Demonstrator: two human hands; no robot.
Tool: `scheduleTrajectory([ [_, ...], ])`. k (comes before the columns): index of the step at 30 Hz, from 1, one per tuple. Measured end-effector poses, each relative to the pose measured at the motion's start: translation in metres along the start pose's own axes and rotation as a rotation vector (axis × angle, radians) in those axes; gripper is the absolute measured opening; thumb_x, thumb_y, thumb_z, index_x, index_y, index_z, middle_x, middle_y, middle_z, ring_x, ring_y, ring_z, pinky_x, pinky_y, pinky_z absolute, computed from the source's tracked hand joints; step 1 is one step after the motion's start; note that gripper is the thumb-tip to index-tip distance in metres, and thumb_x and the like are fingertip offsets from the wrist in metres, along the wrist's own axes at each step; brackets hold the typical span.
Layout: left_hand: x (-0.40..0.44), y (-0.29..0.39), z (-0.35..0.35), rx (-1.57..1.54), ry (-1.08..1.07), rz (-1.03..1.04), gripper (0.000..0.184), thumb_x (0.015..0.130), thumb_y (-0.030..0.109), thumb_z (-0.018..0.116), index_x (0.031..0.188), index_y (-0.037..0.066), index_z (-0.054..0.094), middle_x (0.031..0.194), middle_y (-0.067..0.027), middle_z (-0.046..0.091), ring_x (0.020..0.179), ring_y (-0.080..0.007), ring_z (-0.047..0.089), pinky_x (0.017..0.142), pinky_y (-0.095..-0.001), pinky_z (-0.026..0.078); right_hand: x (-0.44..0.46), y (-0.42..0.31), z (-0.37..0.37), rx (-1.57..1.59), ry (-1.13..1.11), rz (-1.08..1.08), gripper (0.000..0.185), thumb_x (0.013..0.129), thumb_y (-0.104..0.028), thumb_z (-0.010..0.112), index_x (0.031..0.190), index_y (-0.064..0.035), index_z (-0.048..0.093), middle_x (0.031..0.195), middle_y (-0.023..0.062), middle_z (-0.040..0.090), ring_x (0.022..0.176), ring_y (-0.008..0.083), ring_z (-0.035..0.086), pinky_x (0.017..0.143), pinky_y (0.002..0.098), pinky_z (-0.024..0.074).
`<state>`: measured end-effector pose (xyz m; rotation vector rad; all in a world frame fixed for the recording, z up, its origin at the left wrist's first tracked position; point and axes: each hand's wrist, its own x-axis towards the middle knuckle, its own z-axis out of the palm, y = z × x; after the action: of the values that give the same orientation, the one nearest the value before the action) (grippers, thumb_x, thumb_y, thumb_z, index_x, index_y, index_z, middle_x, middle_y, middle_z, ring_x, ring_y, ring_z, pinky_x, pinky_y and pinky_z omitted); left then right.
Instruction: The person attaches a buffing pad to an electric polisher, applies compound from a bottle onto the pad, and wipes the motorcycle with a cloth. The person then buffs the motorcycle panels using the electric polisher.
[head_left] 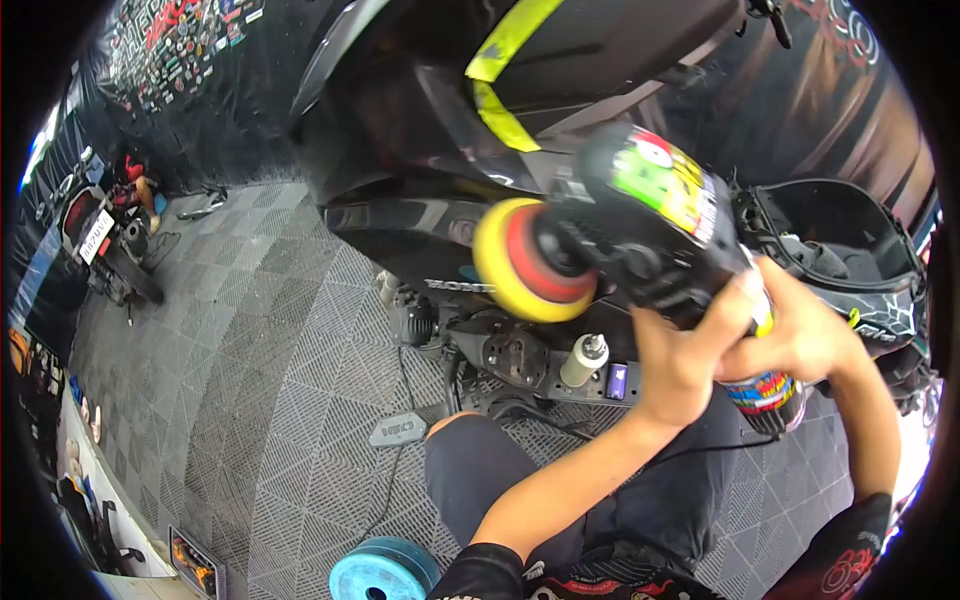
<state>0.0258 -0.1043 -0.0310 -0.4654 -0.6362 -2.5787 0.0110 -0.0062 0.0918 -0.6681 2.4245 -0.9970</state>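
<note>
Left hand [685, 365]: closed around polisher [640, 245]
Right hand [800, 325]: closed around its handle [762, 393]
Yellow pad [506, 268]: beside black bodywork [420, 130]; contact unclear

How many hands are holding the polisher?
2. The left hand is nearer the yellow disc; the right hand is farther back on the polisher. Some fingers are hidden.

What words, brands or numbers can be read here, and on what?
"HON", on the motorcycle's dark lower panel; the yellow pad seems to hide the rest.
Too blurred: labels on the polisher, the distant number plate.
Too small or unclear: wall print, grey pedal, purple container, bag, shirt.
</note>
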Motion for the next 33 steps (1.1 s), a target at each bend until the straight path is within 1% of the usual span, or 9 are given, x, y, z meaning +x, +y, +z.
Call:
scheduleTrajectory([
  [7, -0.034, 0.008, -0.011, -0.026, -0.097, -0.290, 0.027, 0.089, 0.017, 0.073, 0.108, -0.001, 0.065, 0.101, -0.0062, 0.069, 0.092, -0.0137, 0.065, 0.085, -0.0310, 0.052, -0.065, 0.112, 0.039, 0.661, 0.050, -0.111, 0.100, 0.065, -0.023, 0.085, 0.148, 0.0053, 0.037, 0.135, 0.0187, 0.057, 0.124, 0.0279, 0.057, 0.107, 0.0418, 0.0452],
  [11, -0.046, 0.035, -0.024, -0.053, -0.230, -0.362, 0.040, 0.088, 0.019, 0.071, 0.120, -0.001, 0.060, 0.110, -0.0117, 0.066, 0.102, -0.0195, 0.064, 0.091, -0.0371, 0.051, -0.063, 0.123, 0.106, 1.376, -0.224, -0.130, 0.097, 0.066, -0.024, 0.079, 0.144, 0.0087, 0.031, 0.115, 0.0350, 0.061, 0.093, 0.0477, 0.069, 0.082, 0.0507, 0.0606],
  [12, -0.047, 0.048, -0.029, 0.040, -0.257, -0.463, 0.055, 0.086, 0.023, 0.065, 0.132, -0.004, 0.053, 0.119, -0.0184, 0.064, 0.113, -0.0255, 0.060, 0.100, -0.0402, 0.047, -0.062, 0.104, 0.119, 1.423, -0.228, -0.106, 0.094, 0.068, -0.024, 0.077, 0.142, 0.0092, 0.030, 0.107, 0.0384, 0.062, 0.080, 0.0511, 0.071, 0.072, 0.0515, 0.0639],
  [16, -0.073, 0.082, -0.064, 0.562, -0.324, -0.460, 0.053, 0.091, 0.036, 0.072, 0.126, -0.002, 0.058, 0.114, -0.0184, 0.065, 0.090, -0.0274, 0.070, 0.075, -0.0421, 0.055, -0.051, 0.090, 0.127, 1.293, -0.243, -0.164, 0.089, 0.069, -0.013, 0.082, 0.141, 0.0073, 0.033, 0.106, 0.0278, 0.067, 0.081, 0.0365, 0.074, 0.074, 0.0457, 0.0637],
  [19, -0.065, 0.176, -0.029, 1.569, -0.406, -0.502, 0.062, 0.091, 0.055, 0.069, 0.112, -0.003, 0.067, 0.104, -0.0239, 0.067, 0.078, -0.0303, 0.072, 0.067, -0.0418, 0.055, -0.043, 0.089, 0.131, 1.222, -0.246, -0.192, 0.087, 0.072, -0.011, 0.085, 0.142, 0.0089, 0.038, 0.119, 0.0223, 0.067, 0.098, 0.0302, 0.073, 0.087, 0.0435, 0.0601],
  [21, -0.083, 0.186, -0.032, 1.482, 0.221, -0.024, 0.075, 0.090, 0.068, 0.060, 0.103, -0.005, 0.070, 0.100, -0.0235, 0.068, 0.100, -0.0317, 0.069, 0.081, -0.0420, 0.054, -0.034, 0.081, 0.134, 1.122, -0.277, -0.272, 0.091, 0.074, -0.007, 0.087, 0.147, 0.0107, 0.036, 0.133, 0.0205, 0.060, 0.120, 0.0250, 0.060, 0.105, 0.0395, 0.0442],
  [25, 0.015, 0.175, -0.041, 1.216, 0.181, 0.938, 0.088, 0.086, 0.073, 0.054, 0.105, -0.012, 0.068, 0.108, -0.0283, 0.069, 0.109, -0.0430, 0.065, 0.101, -0.0508, 0.048, -0.012, 0.046, 0.139, 0.927, -0.274, -0.461, 0.089, 0.080, -0.006, 0.086, 0.149, 0.0132, 0.035, 0.139, 0.0193, 0.057, 0.128, 0.0215, 0.056, 0.112, 0.0363, 0.0402],
  [29, 0.056, 0.216, -0.076, 0.997, -0.400, 0.589, 0.066, 0.083, 0.043, 0.053, 0.105, -0.018, 0.065, 0.109, -0.0347, 0.067, 0.106, -0.0446, 0.066, 0.106, -0.0582, 0.044, 0.010, 0.011, 0.144, 0.871, -0.259, -0.505, 0.079, 0.084, -0.014, 0.085, 0.144, 0.0115, 0.041, 0.123, 0.0159, 0.067, 0.111, 0.0160, 0.065, 0.098, 0.0314, 0.0502],
  [33, 0.056, 0.251, -0.118, 0.729, -0.266, 0.607, 0.061, 0.081, 0.032, 0.041, 0.113, -0.015, 0.062, 0.107, -0.0338, 0.064, 0.107, -0.0448, 0.063, 0.107, -0.0578, 0.045, 0.036, -0.013, 0.145, 0.651, -0.283, -0.544, 0.077, 0.089, -0.031, 0.072, 0.141, 0.0136, 0.038, 0.088, 0.0221, 0.071, 0.078, 0.0309, 0.074, 0.073, 0.0403, 0.0568],
])
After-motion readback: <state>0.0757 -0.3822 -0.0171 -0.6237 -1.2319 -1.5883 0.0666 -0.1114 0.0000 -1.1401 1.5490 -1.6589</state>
